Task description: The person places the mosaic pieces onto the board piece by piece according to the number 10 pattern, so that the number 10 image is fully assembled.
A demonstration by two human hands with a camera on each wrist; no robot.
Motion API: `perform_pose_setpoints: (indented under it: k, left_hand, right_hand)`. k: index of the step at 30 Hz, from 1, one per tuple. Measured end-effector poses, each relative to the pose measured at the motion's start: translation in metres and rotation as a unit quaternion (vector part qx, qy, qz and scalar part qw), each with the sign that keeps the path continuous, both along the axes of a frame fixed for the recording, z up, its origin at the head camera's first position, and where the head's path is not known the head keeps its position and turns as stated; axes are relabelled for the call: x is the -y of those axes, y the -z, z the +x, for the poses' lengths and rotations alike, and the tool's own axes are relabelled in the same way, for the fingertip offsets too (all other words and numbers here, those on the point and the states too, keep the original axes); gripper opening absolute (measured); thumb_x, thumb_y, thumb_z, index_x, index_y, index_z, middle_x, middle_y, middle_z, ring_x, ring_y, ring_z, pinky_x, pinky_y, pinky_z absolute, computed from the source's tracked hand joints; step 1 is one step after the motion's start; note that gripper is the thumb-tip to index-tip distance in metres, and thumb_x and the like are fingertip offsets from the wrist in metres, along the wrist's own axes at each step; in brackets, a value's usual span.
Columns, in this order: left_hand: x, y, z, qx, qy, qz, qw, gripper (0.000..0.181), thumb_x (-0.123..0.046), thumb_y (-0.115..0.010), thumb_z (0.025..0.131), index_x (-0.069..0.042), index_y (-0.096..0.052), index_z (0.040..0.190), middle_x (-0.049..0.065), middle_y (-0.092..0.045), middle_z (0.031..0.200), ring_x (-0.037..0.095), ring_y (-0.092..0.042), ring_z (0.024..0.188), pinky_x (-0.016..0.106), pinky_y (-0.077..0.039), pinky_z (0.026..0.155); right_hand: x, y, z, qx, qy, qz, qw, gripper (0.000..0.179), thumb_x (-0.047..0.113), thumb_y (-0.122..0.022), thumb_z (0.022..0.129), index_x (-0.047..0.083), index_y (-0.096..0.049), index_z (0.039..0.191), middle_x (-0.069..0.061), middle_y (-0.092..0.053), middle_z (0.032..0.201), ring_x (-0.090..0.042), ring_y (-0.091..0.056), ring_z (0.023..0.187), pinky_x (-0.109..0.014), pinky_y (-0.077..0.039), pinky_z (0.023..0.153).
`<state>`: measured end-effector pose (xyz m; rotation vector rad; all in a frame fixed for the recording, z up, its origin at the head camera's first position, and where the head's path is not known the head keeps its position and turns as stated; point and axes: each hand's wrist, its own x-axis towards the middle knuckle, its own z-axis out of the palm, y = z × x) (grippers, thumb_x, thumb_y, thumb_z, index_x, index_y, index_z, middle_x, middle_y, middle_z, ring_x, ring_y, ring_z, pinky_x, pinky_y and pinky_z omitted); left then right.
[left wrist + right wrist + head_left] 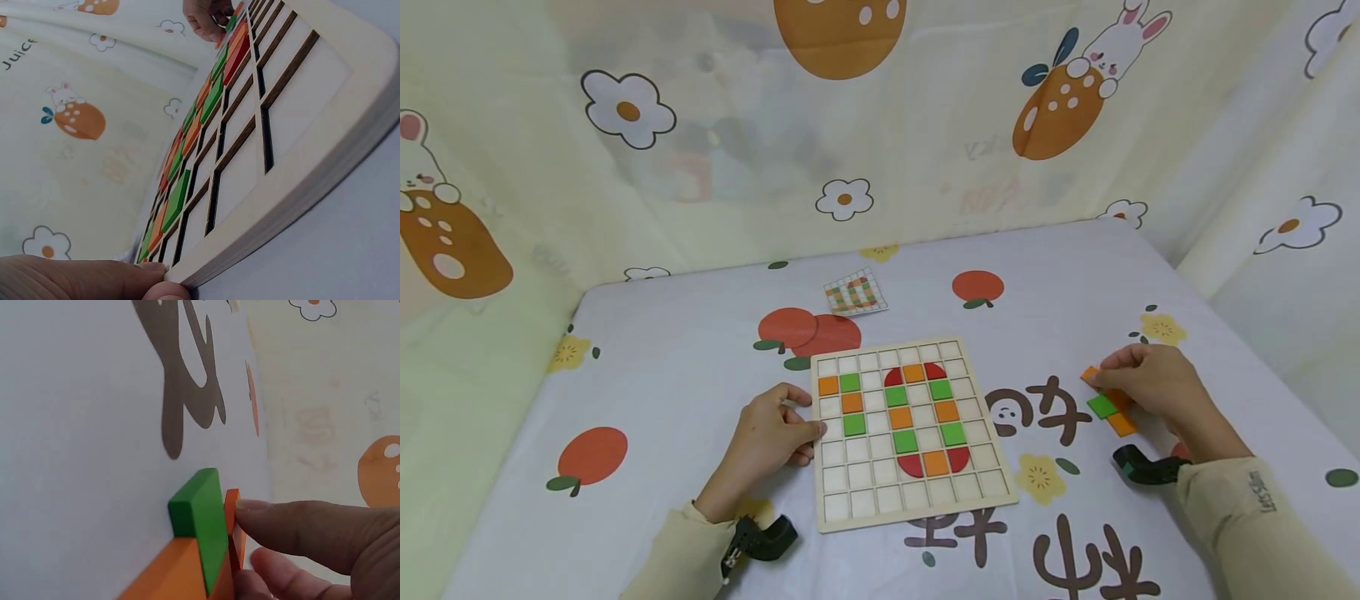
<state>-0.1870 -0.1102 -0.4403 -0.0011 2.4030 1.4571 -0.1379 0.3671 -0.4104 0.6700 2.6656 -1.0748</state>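
A wooden grid board (917, 517) lies in front of me, with orange, green and red tiles set in some squares. My left hand (771, 433) grips its left edge; in the left wrist view the thumb (94, 278) presses on the rim. To the board's right, my right hand (1150, 387) pinches an orange tile (232, 511) between thumb and fingers, over a small group of loose tiles. A green tile (1102, 407) and another orange tile (1121, 423) show beside the fingers. More of the group is hidden under the hand.
A small pattern card (855, 293) lies behind the board. The printed tablecloth (685, 350) runs back to a hanging curtain (737, 167). Black wrist devices sit at both sleeves, the left one (763, 539) near the board's lower left corner.
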Motion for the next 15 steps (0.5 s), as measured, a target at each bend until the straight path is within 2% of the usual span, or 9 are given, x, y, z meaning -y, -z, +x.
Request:
perform_pose_setpoints:
  k: [6,10,13,15]
  left_hand:
    - [0.0,0.001,0.0,0.003,-0.003,0.0,1.0,0.038,-0.003,-0.082,0.087,-0.001,-0.061,0.118,0.012,-0.065,0.075,0.016,-0.064,0.05,0.03,-0.06,0.051]
    - [0.0,0.0,0.0,0.002,-0.003,-0.002,1.0,0.037,-0.004,-0.082,0.087,-0.001,-0.061,0.118,0.012,-0.065,0.074,0.016,-0.064,0.049,0.03,-0.06,0.051]
    - [-0.001,0.0,0.0,0.003,-0.002,-0.005,1.0,0.037,-0.004,-0.082,0.088,-0.001,-0.061,0.118,0.012,-0.065,0.074,0.016,-0.064,0.05,0.03,-0.06,0.051]
    - [-0.001,0.0,0.0,0.006,-0.002,-0.005,1.0,0.037,-0.004,-0.082,0.088,-0.002,-0.061,0.118,0.012,-0.065,0.074,0.016,-0.064,0.05,0.03,-0.06,0.051]
  right_hand:
    - [0.003,-0.001,-0.004,0.006,-0.027,0.0,0.9996,0.045,0.037,-0.081,0.091,0.0,-0.068,0.114,-0.009,-0.067,0.099,-0.028,-0.059,0.091,-0.029,-0.049,0.07]
    - [0.006,-0.001,-0.004,-0.017,-0.033,0.012,0.9992,0.04,0.034,-0.082,0.09,0.001,-0.067,0.108,-0.006,-0.067,0.092,-0.026,-0.06,0.086,-0.029,-0.05,0.067]
    - [0.01,-0.001,-0.004,-0.043,-0.039,-0.003,0.9983,0.04,0.028,-0.08,0.093,-0.001,-0.067,0.116,-0.003,-0.069,0.087,-0.022,-0.063,0.08,-0.028,-0.054,0.064]
    - [0.014,-0.001,-0.003,-0.059,-0.043,-0.032,0.9968,0.041,0.024,-0.077,0.096,-0.004,-0.066,0.123,-0.002,-0.072,0.087,-0.02,-0.066,0.077,-0.027,-0.057,0.064]
